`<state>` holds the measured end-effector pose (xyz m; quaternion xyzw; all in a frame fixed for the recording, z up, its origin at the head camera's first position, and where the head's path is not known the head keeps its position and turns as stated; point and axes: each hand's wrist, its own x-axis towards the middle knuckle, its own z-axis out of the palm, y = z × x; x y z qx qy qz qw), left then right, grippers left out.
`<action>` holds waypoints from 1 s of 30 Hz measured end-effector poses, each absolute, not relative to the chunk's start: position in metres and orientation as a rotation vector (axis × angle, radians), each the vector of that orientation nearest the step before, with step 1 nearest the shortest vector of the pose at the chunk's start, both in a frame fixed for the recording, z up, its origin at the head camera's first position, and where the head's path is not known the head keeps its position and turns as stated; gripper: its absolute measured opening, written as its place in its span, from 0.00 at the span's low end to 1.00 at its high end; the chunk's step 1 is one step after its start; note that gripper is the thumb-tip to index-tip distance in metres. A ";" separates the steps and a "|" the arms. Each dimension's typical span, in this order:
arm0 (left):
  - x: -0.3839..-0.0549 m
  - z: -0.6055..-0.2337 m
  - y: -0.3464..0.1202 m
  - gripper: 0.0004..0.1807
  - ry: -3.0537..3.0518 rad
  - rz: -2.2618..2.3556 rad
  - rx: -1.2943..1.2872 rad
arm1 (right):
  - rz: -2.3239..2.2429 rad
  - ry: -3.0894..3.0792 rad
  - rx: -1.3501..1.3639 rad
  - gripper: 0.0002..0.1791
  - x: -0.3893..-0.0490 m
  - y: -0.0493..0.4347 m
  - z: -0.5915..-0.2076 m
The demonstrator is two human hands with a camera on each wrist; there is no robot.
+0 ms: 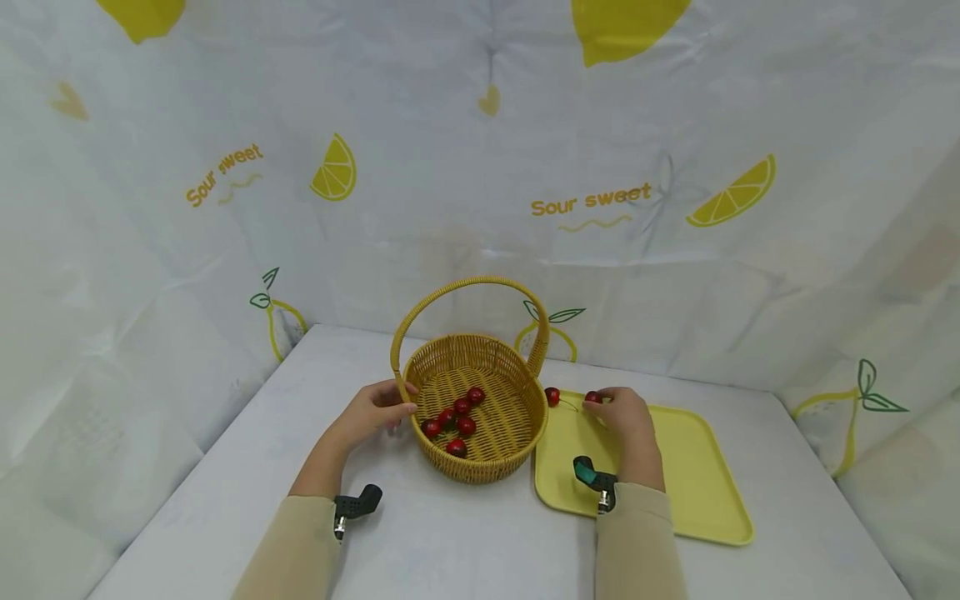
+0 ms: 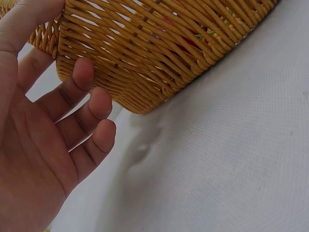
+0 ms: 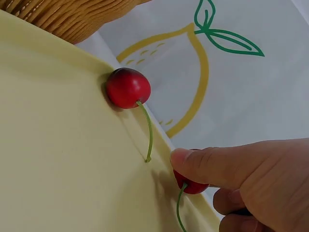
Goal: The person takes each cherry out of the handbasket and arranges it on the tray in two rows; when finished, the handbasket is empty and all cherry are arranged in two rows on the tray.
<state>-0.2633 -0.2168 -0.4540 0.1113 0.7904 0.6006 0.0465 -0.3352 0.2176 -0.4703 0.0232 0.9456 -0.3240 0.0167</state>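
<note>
A wicker basket [image 1: 474, 472] with a tall arched handle stands mid-table, several red cherries [image 1: 467, 426] lying on the left of its floor. My left hand [image 1: 371, 410] holds the basket's left side near the handle's foot, thumb at the rim; the other fingers bend loosely beside the wall in the left wrist view. Over the far edge of the yellow tray [image 1: 701, 475], my right hand [image 1: 630, 417] pinches a cherry [image 3: 193, 186], whose green stem hangs down. Another cherry [image 3: 128, 88] with a stem rests at the tray's far left corner.
The tray sits just right of the basket. A white cloth covers the table [image 1: 427, 542], and a white curtain [image 1: 450, 192] printed with lemons hangs close behind and at both sides. The basket's handle [image 1: 480, 280] arches above its opening.
</note>
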 end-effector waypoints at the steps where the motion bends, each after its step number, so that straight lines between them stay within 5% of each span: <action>1: -0.263 -0.454 -0.217 0.21 2.415 1.831 0.339 | -1.002 2.948 0.085 0.27 -0.335 0.218 -0.472; 17: -0.263 -0.453 -0.217 0.19 2.417 1.818 0.324 | -1.177 2.931 0.123 0.30 -0.333 0.224 -0.475; 30: -0.274 -0.467 -0.220 0.21 2.435 1.795 0.316 | -1.607 2.869 -0.113 0.32 -0.310 0.208 -0.404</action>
